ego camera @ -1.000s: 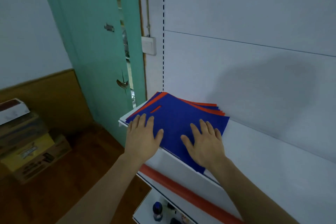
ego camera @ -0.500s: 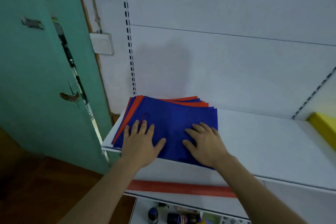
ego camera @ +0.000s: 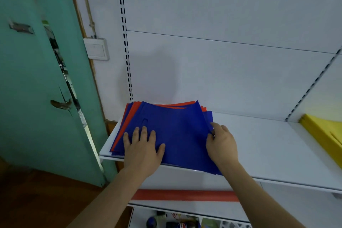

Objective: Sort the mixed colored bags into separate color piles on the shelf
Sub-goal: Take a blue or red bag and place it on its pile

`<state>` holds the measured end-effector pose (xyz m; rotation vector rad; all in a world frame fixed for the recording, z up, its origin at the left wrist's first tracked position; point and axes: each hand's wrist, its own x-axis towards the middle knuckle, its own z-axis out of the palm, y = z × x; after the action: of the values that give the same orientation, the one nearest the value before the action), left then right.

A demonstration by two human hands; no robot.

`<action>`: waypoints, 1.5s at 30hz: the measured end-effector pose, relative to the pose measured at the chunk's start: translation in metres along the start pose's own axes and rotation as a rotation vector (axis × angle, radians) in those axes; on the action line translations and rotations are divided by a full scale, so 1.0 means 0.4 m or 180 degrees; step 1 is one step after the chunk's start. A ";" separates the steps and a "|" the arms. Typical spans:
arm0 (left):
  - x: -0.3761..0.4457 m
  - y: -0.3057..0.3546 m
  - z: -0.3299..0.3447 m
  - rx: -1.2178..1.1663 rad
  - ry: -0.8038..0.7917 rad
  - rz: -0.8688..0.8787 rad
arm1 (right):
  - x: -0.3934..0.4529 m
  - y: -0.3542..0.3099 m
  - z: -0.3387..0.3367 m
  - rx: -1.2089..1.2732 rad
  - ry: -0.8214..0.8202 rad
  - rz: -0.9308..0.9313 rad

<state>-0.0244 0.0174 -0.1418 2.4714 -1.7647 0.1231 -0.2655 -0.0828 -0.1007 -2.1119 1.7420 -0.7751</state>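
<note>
A mixed stack of flat blue and red bags lies at the left end of a white shelf. The top blue bag covers most of the stack; red bag edges show at the left and back. My left hand rests flat on the stack's near left part, fingers spread. My right hand is at the stack's right edge, fingers pinched on the right edge of the top blue bag, which is lifted slightly there.
A yellow pile sits at the shelf's far right. A teal door stands ajar to the left of the shelf. A red strip runs along the lower shelf front, with bottles and small items below it.
My right hand has slid from lying flat on the stack to its right edge and pinched the top blue bag, raising that edge. The camera view has turned toward the shelf.
</note>
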 end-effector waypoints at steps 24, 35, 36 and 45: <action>0.102 -0.021 -0.090 -0.2238 0.0681 -0.0486 | 0.073 0.062 -0.108 0.1400 0.0569 -0.0184; 0.148 0.023 -0.157 -0.4914 0.0697 -0.0266 | 0.005 0.114 -0.160 0.1995 0.1122 -0.0084; 0.144 0.024 -0.156 -0.5066 0.0544 -0.0207 | -0.006 0.121 -0.154 0.1946 0.1070 -0.0079; 0.135 0.013 -0.157 -0.4159 0.0238 0.0368 | -0.048 0.132 -0.171 0.1115 0.1058 0.0388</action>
<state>-0.0121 -0.0268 -0.0724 1.3707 -1.2432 -0.6842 -0.3497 -0.0685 -0.0781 -1.7033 1.7137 -1.3451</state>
